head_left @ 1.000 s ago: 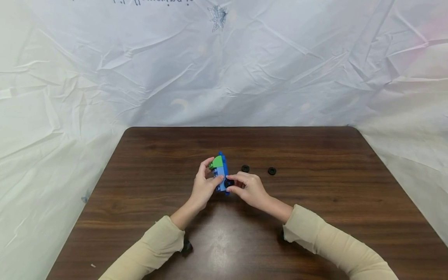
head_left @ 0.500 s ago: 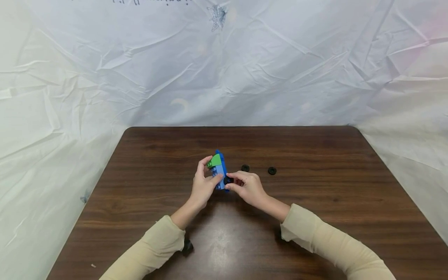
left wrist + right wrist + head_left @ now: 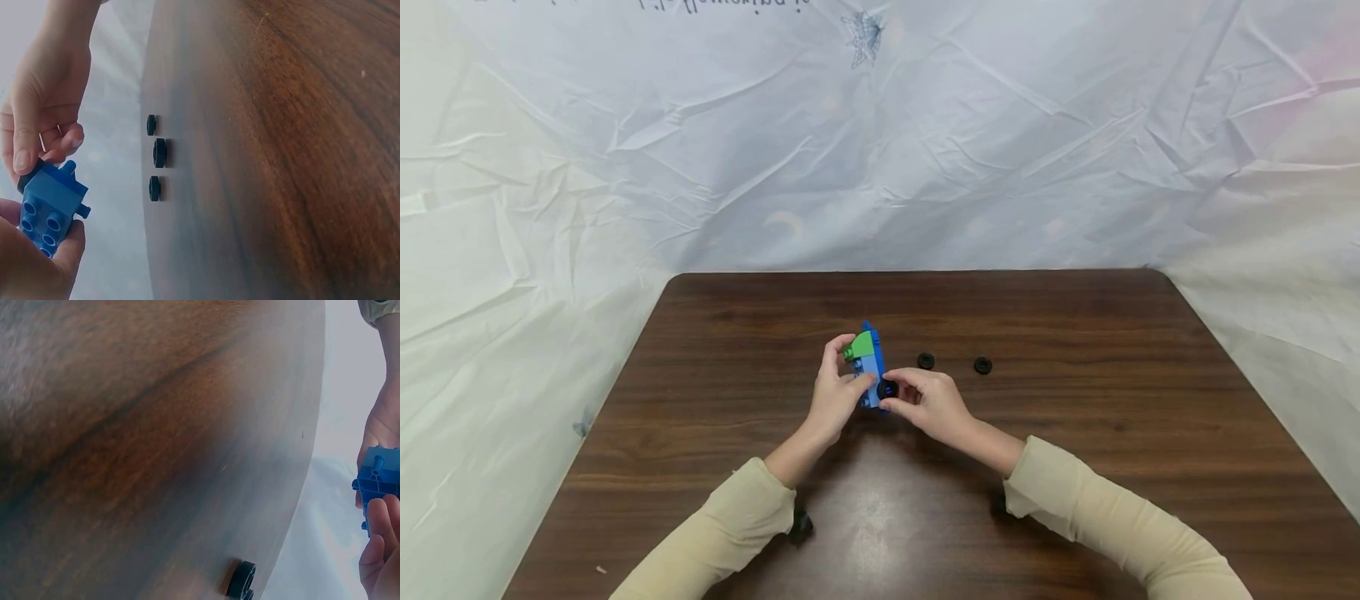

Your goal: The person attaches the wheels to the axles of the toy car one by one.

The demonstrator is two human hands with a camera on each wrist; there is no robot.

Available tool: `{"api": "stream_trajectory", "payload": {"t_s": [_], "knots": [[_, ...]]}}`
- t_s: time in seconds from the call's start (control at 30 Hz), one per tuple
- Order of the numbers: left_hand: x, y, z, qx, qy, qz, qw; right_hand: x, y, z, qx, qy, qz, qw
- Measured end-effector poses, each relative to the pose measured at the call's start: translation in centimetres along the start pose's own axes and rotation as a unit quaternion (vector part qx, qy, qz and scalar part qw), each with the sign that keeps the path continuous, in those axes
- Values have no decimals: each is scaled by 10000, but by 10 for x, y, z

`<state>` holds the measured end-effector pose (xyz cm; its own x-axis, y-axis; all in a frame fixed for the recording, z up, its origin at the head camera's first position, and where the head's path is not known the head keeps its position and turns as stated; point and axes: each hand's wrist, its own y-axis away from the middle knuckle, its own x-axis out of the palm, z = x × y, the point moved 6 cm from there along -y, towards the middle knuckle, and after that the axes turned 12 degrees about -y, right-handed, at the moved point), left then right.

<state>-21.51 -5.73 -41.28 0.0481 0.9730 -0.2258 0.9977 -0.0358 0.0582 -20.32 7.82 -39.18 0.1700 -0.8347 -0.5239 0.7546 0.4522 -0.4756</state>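
Left hand (image 3: pixel 835 402) grips blue-and-green block toy (image 3: pixel 870 365), tilted, above middle of table (image 3: pixel 1075 333); right hand (image 3: pixel 936 405) pinches black wheel (image 3: pixel 888 389) at toy's right side. Left wrist view shows three loose wheels (image 3: pixel 160 153) on the table; head view shows two, just far of right hand.

A pale cloth (image 3: pixel 925 192) hangs behind the bench (image 3: pixel 1112 400) and down both sides, creased all over — white at the left, bluish in the middle, faintly pink at the upper right. It bears a blue butterfly (image 3: pixel 863 37), a faint crescent moon (image 3: pixel 785 223) and some lettering (image 3: pixel 722 4), cut off at the top. The bench is dark brown, wood-grained, its far corners rounded — a soft glare (image 3: pixel 874 521) lies on its near part.
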Motion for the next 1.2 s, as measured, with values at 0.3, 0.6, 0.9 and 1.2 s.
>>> {"api": "stream_trajectory", "payload": {"t_s": [0.3,0.6,0.9,1.2], "knots": [[0,-1,2,-74,-13,41,10000,0,1,0,-40,-12,35,10000],[0,-3,4,-99,-23,160,9998,-1,0,2,18,-88,51,9999],[-1,-3,7,-170,30,181,9997,-3,2,-1,87,-227,111,9996],[-4,-3,11,-226,31,110,9997,-11,8,-14,117,-89,289,9995]]}}
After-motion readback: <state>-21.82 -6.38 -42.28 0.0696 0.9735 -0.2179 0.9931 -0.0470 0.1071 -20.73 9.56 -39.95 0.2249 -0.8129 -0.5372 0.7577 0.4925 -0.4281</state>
